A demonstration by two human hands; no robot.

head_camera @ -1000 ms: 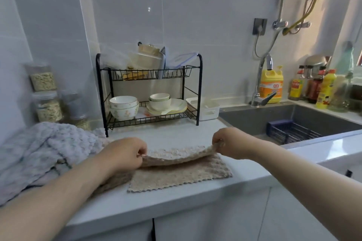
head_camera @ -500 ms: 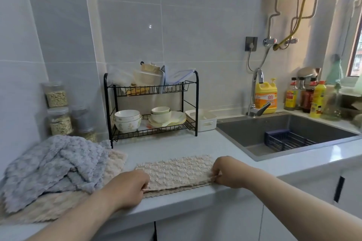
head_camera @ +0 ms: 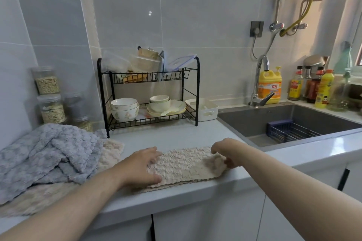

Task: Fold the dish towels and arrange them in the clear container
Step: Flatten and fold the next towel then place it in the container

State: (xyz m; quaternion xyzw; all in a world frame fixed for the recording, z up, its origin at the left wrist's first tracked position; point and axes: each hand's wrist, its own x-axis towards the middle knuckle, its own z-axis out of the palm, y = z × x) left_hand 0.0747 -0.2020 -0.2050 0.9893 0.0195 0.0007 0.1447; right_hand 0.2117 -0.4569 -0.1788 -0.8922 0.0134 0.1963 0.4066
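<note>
Folding a beige dish towel (head_camera: pixel 186 164) on the white countertop (head_camera: pixel 176 135).

Near the counter's front edge, just right of the rumpled grey towel pile (head_camera: pixel 49 152), the doubled towel is lying with its long axis running left to right between both hands. The left hand (head_camera: pixel 141 168) is pressing its left end with flat, spread fingers. The right hand (head_camera: pixel 225 151) is pinching the raised right end, probably to carry it leftward.
</note>
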